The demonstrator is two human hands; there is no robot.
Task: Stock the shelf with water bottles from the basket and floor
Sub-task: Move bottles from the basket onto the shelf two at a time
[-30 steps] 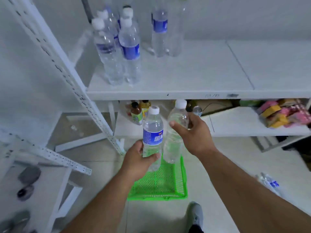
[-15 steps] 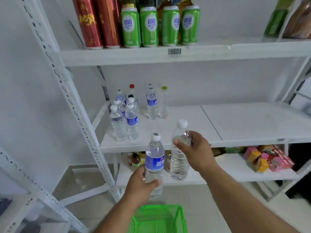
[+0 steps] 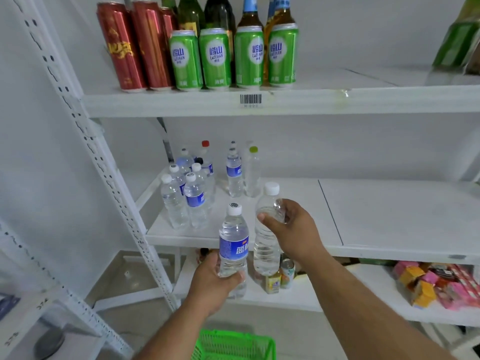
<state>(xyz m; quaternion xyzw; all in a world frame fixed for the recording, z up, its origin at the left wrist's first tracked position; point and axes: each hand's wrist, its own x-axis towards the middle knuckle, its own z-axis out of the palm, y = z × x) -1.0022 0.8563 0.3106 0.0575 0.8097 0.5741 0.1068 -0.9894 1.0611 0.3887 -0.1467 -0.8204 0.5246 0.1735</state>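
Note:
My left hand [image 3: 211,281] grips the lower part of an upright water bottle with a blue label [image 3: 233,242]. My right hand [image 3: 296,229] holds a clear unlabelled water bottle [image 3: 266,229] around its shoulder, just right of the first. Both bottles hang in front of the middle shelf [image 3: 389,216], at its front edge. Several water bottles [image 3: 187,193] stand grouped at the shelf's left end, with two more bottles [image 3: 241,172] behind them. The green basket [image 3: 233,345] sits on the floor below my arms.
Red and green cans [image 3: 215,58] and glass bottles fill the top shelf. Small drink bottles [image 3: 279,278] and colourful packets [image 3: 439,284] lie on the lower shelf. A perforated white upright [image 3: 104,162] runs down the left side. The middle shelf's right part is bare.
Both hands have risen with their bottles from above the basket to the middle shelf's front edge. My view has tilted up, so the top shelf shows and the basket has dropped low.

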